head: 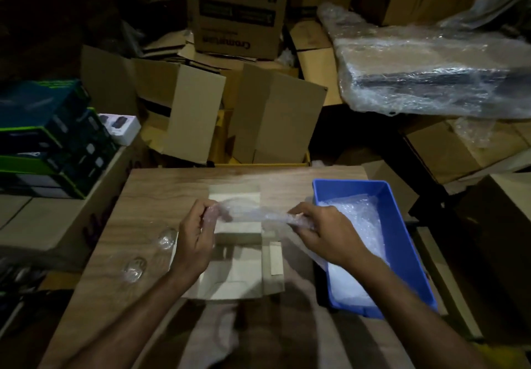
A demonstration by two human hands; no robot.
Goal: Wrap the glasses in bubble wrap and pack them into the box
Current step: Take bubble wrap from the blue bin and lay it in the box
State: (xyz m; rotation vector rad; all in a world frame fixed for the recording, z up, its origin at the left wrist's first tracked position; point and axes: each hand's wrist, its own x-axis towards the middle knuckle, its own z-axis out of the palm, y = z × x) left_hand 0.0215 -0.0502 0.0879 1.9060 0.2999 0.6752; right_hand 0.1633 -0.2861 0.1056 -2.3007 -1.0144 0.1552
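Glasses: two small clear drinking glasses, lying on the wood-grain tabletop (pixel 161 185) to your left, well clear of the box; nearer one (pixel 134 268) close to the table's left edge, farther one (pixel 166 238) just beside your left wrist, w/ neither wrapped. Bubble wrap: one clear bubble-wrap sheet (pixel 253 213) stretched in the air btwn your two hands, above the box's far end. Left hand (pixel 196 239): fingers closed, pinching the sheet's left end. Right hand (pixel 324 232): fingers closed, gripping the sheet's right end, which is bunched up; hand sits at the bin's left rim. Box: small open pale cardboard box (pixel 238 271), flaps folded out, centre of table, directly under your hands; inside looks bare, though dim light makes it hard to tell. Bin: blue rectangular plastic bin (pixel 402 225) at the table's right side, just beside the box, holding more clear bubble wrap (pixel 356 219). Surroundings: brown cardboard cartons (pixel 258 116) piled behind the table, some open; stack of dark green-edged retail boxes (pixel 48 139) at left; large flat film-wrapped item (pixel 431 75) at upper right. Lighting v. dim, detail poor.
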